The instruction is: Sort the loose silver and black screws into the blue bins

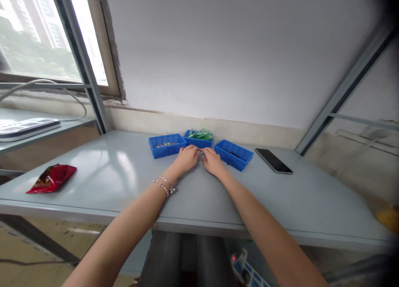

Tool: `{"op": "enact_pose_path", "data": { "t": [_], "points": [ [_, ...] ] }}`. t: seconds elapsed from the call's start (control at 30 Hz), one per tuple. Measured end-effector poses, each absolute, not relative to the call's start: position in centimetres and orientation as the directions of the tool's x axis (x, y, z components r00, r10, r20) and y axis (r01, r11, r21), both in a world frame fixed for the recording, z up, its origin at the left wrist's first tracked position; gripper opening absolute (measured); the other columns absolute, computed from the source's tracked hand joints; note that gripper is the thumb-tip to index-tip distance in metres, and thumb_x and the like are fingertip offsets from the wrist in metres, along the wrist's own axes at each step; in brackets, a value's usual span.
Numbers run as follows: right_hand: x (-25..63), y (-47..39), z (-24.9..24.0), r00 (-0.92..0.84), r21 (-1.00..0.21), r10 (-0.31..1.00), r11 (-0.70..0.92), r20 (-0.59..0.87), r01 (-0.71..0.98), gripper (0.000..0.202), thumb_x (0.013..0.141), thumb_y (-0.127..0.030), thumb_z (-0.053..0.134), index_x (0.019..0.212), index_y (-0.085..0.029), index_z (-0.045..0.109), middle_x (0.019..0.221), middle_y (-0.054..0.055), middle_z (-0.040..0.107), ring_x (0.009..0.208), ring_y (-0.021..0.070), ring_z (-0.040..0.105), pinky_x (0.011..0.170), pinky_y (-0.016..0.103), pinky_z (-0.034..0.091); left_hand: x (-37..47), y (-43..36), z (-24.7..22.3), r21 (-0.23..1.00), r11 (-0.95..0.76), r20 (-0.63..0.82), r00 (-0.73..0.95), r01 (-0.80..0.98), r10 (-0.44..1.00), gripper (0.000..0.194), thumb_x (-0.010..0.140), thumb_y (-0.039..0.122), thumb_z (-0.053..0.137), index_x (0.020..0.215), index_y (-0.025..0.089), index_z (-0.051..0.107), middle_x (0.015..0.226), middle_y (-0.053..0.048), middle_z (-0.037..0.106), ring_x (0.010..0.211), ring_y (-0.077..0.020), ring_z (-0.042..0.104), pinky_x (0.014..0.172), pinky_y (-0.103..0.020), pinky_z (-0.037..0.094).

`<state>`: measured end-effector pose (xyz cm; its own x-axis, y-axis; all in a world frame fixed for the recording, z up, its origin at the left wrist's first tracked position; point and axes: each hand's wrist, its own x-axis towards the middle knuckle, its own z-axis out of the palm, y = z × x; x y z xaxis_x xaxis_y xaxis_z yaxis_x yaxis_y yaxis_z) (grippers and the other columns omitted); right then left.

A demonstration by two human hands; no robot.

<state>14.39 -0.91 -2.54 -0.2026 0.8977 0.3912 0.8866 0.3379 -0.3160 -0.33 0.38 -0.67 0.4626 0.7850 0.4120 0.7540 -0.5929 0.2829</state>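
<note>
Now, close up at the middle of the action, the left hand (188,158) and the right hand (213,160) are held together low over the table (102,199), apparently for steadiness. Fingers are curled in narrowly, tips nearly meeting; whether anything is pinched there cannot be told. And just beyond, three blue bins are ranged in an arc, presumably so that all can be reached: silvery pieces (165,144) are held in the left bin (168,151), green wrapping (202,134) in the middle bin (199,143), small dark pieces in the right bin (233,162). Farther out, a phone (274,161) is laid to the right and a red packet (54,179) to the left, both well apart from the hands, perhaps for elbow room. Smooth, grey-blue, streaked with reflections, the tabletop is backed by a pale wall (218,62) and lit by a window (31,37) at left
</note>
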Motion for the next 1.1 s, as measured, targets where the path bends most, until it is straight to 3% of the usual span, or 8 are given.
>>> {"op": "enact_pose_path", "data": {
  "t": [0.17,0.43,0.63,0.93,1.1],
  "points": [
    [12.5,1.3,-3.3,-0.186,-0.255,0.951,0.249,0.247,0.934,0.043,0.087,-0.031,0.039,0.128,-0.018,0.039,0.130,0.010,0.039,0.121,0.0215,0.032,0.093,0.043,0.031,-2.4,1.8,0.3,0.412,-0.547,0.591,0.243,0.729,0.769,0.026,0.084,0.015,0.034,0.094,0.012,0.057,0.093,-0.009,0.058,0.087,-0.0174,0.054,0.085,-0.031,0.041],
    [12.1,2.5,-3.4,-0.188,-0.177,0.943,0.242,0.274,0.954,0.038,0.086,-0.031,0.040,0.121,-0.018,0.047,0.131,0.010,0.038,0.119,0.0219,0.034,0.092,0.041,0.032,-1.8,1.6,-0.1,0.413,-0.571,0.597,0.263,0.710,0.758,0.021,0.081,0.014,0.039,0.090,0.014,0.057,0.092,-0.007,0.056,0.089,-0.0179,0.052,0.083,-0.032,0.042],
    [11.7,3.9,-3.5,-0.174,-0.224,0.963,0.220,0.208,0.950,0.033,0.088,-0.030,0.038,0.115,-0.016,0.051,0.120,0.010,0.046,0.112,0.0211,0.040,0.089,0.039,0.034,-2.2,1.9,-0.2,0.416,-0.534,0.581,0.236,0.736,0.779,0.022,0.080,0.013,0.038,0.091,0.014,0.058,0.092,-0.008,0.055,0.093,-0.0192,0.050,0.085,-0.034,0.040],
    [11.2,2.0,-3.5,-0.187,-0.336,0.926,0.300,0.329,0.893,0.026,0.079,-0.012,0.047,0.098,-0.016,0.064,0.097,0.009,0.054,0.093,0.0172,0.046,0.085,0.028,0.033,-2.1,1.8,-0.3,0.412,-0.519,0.573,0.231,0.749,0.787,0.023,0.076,0.011,0.040,0.092,0.015,0.057,0.095,-0.008,0.055,0.095,-0.0198,0.047,0.088,-0.035,0.038],
    [10.1,-0.8,-2.7,-0.243,-0.380,0.924,0.347,0.296,0.857,0.021,0.075,-0.007,0.050,0.088,-0.013,0.066,0.083,0.008,0.056,0.084,0.0169,0.047,0.083,0.028,0.033,-2.0,1.8,-0.3,0.396,-0.499,0.550,0.235,0.771,0.801,0.024,0.077,0.013,0.040,0.093,0.016,0.057,0.097,-0.008,0.055,0.096,-0.0208,0.046,0.087,-0.037,0.038]
  ]
}}
